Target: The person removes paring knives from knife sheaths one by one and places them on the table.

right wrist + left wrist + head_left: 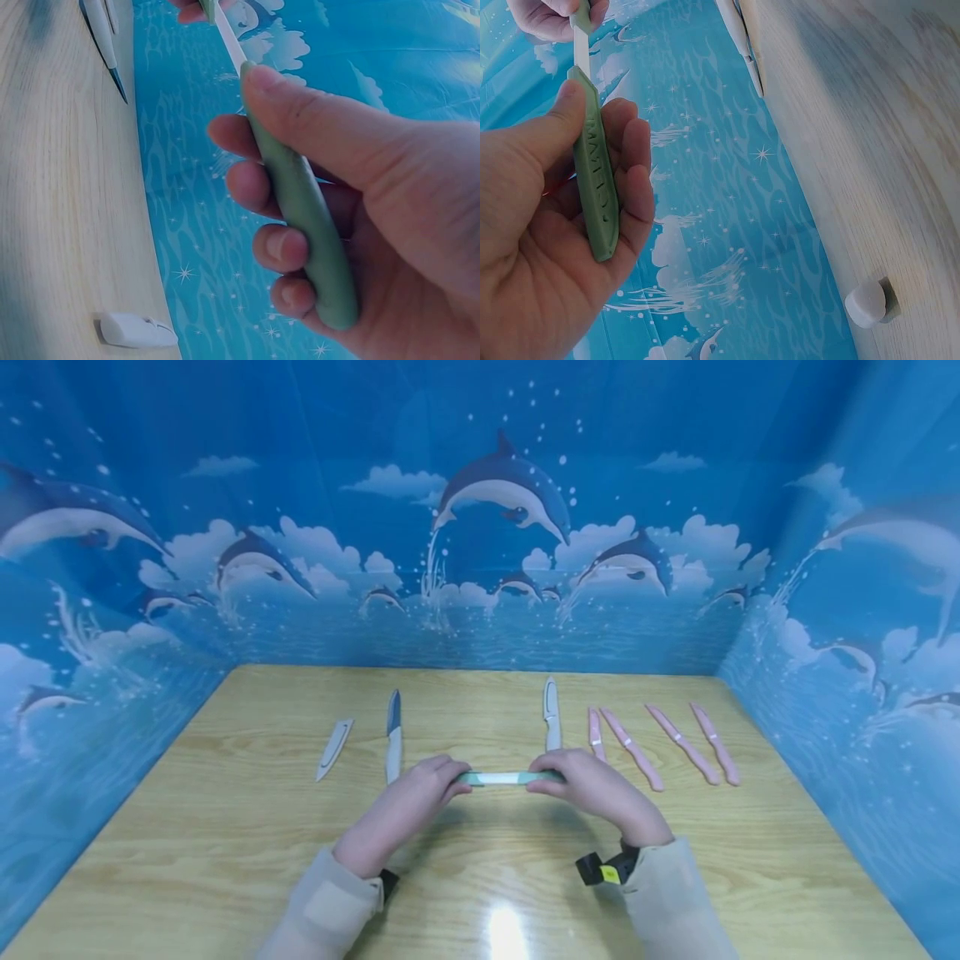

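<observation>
Both hands hold a green knife level above the table. My right hand [581,781] grips its smooth green handle [304,199], the fingers curled round it and the thumb along the top. In the left wrist view, my left hand [547,217] holds the green blade cover [596,172], which has raised letters, between thumb and curled fingers. A stretch of white blade [498,778] shows between the two hands; how far it reaches inside the cover is hidden.
Beyond the left hand lie a grey-handled knife [393,739] with a dark blade and a loose pale cover [334,749]. Another pale knife [552,714] lies behind the right hand. Several pink knives [632,749] lie to the right. A dolphin-printed curtain [480,627] surrounds the wooden table [225,827].
</observation>
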The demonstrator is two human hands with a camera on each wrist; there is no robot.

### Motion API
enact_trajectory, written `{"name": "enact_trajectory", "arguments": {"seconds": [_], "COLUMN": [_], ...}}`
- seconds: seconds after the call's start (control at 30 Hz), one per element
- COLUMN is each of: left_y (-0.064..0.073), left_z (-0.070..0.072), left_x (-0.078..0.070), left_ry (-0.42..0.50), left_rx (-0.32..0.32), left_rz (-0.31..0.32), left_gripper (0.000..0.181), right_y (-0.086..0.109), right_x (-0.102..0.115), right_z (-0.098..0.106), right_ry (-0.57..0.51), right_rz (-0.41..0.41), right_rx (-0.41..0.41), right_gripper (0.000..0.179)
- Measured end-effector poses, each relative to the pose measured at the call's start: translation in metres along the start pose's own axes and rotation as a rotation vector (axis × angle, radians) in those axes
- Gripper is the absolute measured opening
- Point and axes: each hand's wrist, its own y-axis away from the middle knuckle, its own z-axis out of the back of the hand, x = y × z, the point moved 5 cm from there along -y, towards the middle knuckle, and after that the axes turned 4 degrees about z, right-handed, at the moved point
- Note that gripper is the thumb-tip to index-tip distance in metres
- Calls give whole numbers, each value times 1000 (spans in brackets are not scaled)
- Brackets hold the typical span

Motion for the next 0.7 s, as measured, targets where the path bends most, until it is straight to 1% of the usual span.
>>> {"name": "enact_trajectory", "arguments": {"seconds": [0.47, 0.7], "left_y": [1, 1], "left_z": [0, 0], "left_x": [2, 3], "left_ry": [11, 1], "left_rx": [9, 13], "left_rz": [15, 24], "left_gripper": [23, 25], "right_y": [1, 2], "right_x": [-2, -3], "right_z": [1, 2], "right_ry": [-8, -14], "right_rz": [-12, -12], "right_rx": [23, 25], "right_gripper": [16, 17]}}
